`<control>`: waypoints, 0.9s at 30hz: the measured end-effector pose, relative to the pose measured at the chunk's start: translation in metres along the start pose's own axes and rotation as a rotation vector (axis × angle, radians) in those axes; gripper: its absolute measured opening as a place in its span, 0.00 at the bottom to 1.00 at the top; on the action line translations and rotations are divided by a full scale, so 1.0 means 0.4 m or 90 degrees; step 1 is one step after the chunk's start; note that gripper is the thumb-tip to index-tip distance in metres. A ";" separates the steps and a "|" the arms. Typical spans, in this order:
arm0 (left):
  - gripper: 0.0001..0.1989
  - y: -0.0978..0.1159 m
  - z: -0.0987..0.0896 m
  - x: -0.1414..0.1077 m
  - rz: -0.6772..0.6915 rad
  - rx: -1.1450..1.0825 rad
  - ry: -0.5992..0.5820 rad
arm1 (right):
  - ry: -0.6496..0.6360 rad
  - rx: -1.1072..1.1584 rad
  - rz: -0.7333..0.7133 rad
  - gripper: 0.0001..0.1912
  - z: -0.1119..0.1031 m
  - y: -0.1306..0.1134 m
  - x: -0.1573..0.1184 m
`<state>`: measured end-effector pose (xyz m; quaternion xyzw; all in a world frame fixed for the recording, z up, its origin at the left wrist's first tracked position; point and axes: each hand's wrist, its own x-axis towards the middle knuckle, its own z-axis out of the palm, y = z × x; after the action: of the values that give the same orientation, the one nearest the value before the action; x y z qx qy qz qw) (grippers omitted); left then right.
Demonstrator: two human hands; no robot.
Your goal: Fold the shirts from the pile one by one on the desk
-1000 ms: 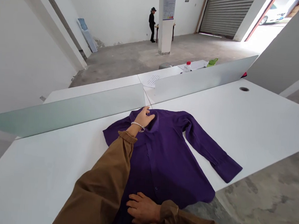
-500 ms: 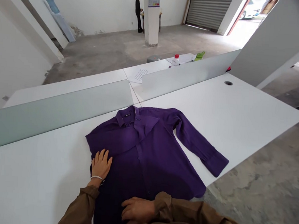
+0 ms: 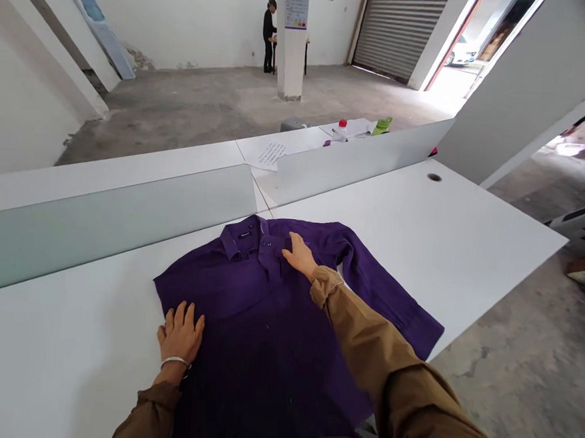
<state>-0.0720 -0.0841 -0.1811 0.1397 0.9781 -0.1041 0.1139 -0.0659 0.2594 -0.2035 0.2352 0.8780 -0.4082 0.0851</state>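
Observation:
A purple long-sleeved shirt lies front up on the white table, its collar toward the low divider. One sleeve is folded across the chest, with its buttoned cuff below the collar; the other stretches out to the right. My left hand rests flat with fingers spread on the shirt's left edge, holding nothing. Over the upper chest, beside the folded cuff, is my right hand. Its fingers are extended and a little apart, touching or just above the cloth. The shirt's lower hem is partly hidden by my right arm and body.
A frosted divider runs along the table's far side. Beyond it are a paper, a red-capped bottle and a green bottle. A person stands far off by a pillar.
My right hand has moved from the shirt's lower front up to the upper chest near the cuff. My left hand stays on the left edge. The view has shifted slightly.

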 end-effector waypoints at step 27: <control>0.28 -0.043 0.044 -0.010 -0.032 -0.068 0.003 | 0.323 -0.057 0.457 0.15 -0.267 0.535 -0.467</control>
<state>-0.0698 -0.1055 -0.1939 0.1092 0.9857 -0.0545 0.1166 0.2052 0.3949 -0.2149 0.6140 0.7506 -0.2437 0.0130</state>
